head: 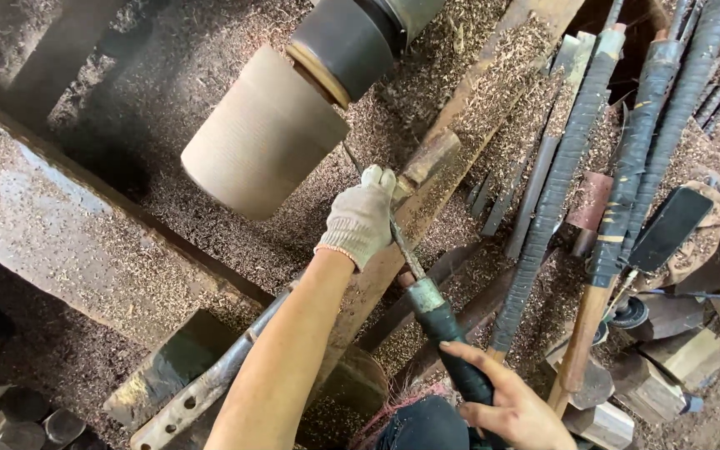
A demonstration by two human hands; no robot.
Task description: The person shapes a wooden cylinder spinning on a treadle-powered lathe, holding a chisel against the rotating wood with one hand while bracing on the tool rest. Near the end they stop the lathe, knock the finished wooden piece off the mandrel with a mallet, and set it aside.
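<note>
grip (506, 408) amid shavings (235, 242), spare tools (627, 167)

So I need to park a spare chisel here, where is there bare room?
Freest is the shavings-covered bed between the wooden cylinder and the gloved left hand. To the right it is crowded: long wrapped tool handles and a dark phone. The right hand grips the turning tool.

Wood shavings (210, 58) blanket the floor under even daylight.
</note>
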